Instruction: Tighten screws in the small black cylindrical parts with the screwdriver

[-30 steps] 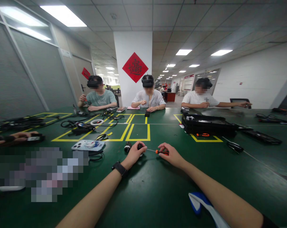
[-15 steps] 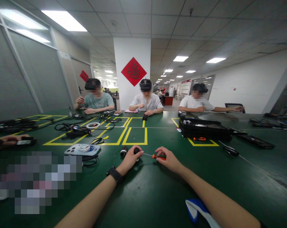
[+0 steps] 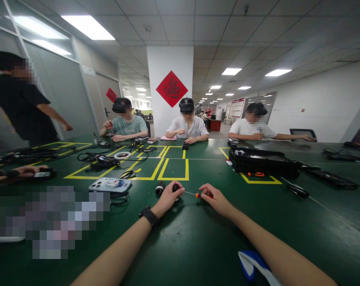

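Observation:
Near the middle of the green table, my left hand (image 3: 169,197) is closed round a small black round part (image 3: 176,187). My right hand (image 3: 214,198) grips the handle of an orange and black screwdriver (image 3: 198,195), whose thin shaft points left and reaches the black part. Whether the tip sits inside the part cannot be made out. Just left of my left hand stands another small black cylindrical piece (image 3: 160,188).
A phone in a patterned case (image 3: 110,184) lies to the left, near cables. Black trays (image 3: 261,161) sit at the right, by an orange-handled tool (image 3: 256,174) and a black-handled screwdriver (image 3: 299,191). Three people sit opposite; another stands at the left.
A person in black has come into view at the far left. The whole view has shifted slightly, so the table things appear further right. Both my hands keep their holds.

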The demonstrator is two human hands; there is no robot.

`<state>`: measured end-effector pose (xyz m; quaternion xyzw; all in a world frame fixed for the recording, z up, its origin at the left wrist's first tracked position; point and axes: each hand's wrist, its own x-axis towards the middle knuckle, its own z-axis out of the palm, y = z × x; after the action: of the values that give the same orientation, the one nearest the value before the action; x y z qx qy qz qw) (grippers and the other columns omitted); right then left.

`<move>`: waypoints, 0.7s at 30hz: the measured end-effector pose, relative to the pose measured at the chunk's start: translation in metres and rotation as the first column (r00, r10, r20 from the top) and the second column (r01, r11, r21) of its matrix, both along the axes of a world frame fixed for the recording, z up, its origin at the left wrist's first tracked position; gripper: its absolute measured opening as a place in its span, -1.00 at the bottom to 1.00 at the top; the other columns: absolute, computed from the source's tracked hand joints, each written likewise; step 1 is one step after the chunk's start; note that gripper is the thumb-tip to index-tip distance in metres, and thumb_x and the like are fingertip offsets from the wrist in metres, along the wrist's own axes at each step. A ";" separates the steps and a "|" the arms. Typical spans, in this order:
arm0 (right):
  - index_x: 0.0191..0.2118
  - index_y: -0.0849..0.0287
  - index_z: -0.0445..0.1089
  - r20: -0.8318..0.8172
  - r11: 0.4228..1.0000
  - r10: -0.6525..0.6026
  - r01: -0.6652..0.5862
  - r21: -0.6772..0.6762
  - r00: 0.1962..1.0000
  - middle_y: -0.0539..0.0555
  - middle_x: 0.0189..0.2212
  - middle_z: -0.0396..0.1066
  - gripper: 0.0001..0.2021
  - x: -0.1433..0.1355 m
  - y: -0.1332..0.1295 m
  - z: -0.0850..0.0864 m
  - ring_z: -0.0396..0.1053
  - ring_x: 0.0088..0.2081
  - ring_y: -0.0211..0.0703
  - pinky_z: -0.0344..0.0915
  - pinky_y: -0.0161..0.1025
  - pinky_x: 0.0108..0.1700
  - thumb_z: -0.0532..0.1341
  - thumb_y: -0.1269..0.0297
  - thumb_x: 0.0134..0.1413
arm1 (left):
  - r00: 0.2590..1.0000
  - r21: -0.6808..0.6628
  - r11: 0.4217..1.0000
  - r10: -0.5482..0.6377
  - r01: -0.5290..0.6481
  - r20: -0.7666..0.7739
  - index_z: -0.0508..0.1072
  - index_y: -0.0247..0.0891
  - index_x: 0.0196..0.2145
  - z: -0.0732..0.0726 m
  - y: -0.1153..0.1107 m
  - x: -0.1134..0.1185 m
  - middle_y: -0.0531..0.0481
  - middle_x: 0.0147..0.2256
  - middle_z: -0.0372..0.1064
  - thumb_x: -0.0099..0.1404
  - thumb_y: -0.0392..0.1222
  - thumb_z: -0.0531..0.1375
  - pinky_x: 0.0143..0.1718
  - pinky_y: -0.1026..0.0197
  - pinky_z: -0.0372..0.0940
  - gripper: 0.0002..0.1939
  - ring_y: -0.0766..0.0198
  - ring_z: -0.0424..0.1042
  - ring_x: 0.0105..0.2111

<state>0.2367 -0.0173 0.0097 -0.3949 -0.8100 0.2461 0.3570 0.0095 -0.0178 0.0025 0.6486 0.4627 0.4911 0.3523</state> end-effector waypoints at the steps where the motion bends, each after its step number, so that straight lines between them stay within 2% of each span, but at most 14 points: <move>1: -0.17 0.15 0.25 -0.006 1.000 0.003 -0.003 -0.003 1.000 -0.01 -0.39 0.33 -0.80 0.000 0.000 0.000 0.27 -0.34 -0.25 0.18 -0.27 -0.23 0.08 0.31 0.03 | 1.000 0.001 1.000 -0.001 0.001 0.001 0.30 -0.25 -0.38 -0.001 0.000 0.000 0.09 -0.51 0.29 0.07 -0.01 0.14 -0.43 0.32 0.16 -0.75 0.37 0.27 -0.48; 15: -0.16 0.15 0.25 -0.034 0.996 0.048 -0.046 0.076 0.998 0.00 -0.36 0.33 -0.67 -0.001 -0.001 0.001 0.29 -0.30 -0.24 0.20 -0.25 -0.19 0.23 0.34 -0.14 | 1.000 0.018 1.000 0.009 -0.008 -0.013 0.31 -0.25 -0.37 -0.004 0.003 -0.001 0.09 -0.50 0.28 0.06 0.01 0.14 -0.44 0.32 0.17 -0.72 0.37 0.26 -0.49; 21: -0.16 0.16 0.26 -0.008 1.000 0.017 -0.017 0.017 1.000 -0.01 -0.41 0.34 -0.78 -0.001 0.001 -0.002 0.27 -0.34 -0.25 0.19 -0.26 -0.24 0.11 0.27 0.02 | 0.999 0.035 0.999 0.011 -0.010 -0.033 0.32 -0.26 -0.36 0.000 -0.001 -0.001 0.08 -0.49 0.29 0.06 0.00 0.14 -0.40 0.30 0.18 -0.72 0.37 0.27 -0.47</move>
<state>0.2358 -0.0163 0.0074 -0.3841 -0.8138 0.2439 0.3617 0.0085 -0.0185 0.0027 0.6602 0.4631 0.4903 0.3307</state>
